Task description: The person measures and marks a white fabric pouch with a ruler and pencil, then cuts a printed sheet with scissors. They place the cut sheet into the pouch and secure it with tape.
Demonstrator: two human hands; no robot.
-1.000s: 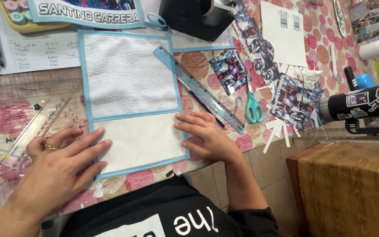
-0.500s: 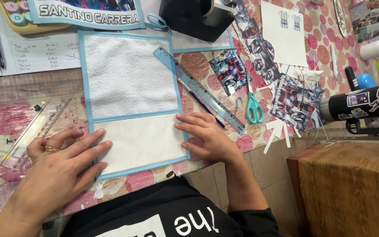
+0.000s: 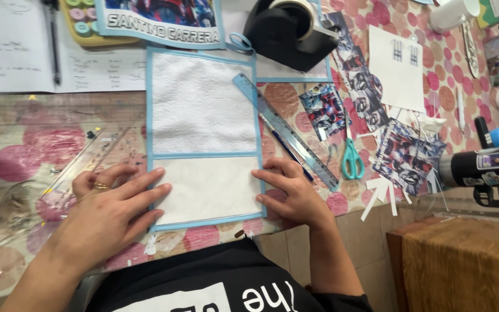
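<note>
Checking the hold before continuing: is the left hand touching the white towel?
Touching. The head view shows the left hand's fingertips lying on the white towel's blue-trimmed left edge.

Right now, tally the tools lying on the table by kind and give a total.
Rulers: 2, a blue ruler and a clear ruler
Scissors: 1
Tape dispenser: 1
Pens: 2, a black pen and a dark pen beside the blue ruler
Total: 6

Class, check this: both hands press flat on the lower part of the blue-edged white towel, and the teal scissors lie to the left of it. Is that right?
Not quite. The head view shows the teal scissors to the right of the blue-edged white towel, past the blue ruler. The left hand and right hand do press flat on its lower part.
</note>
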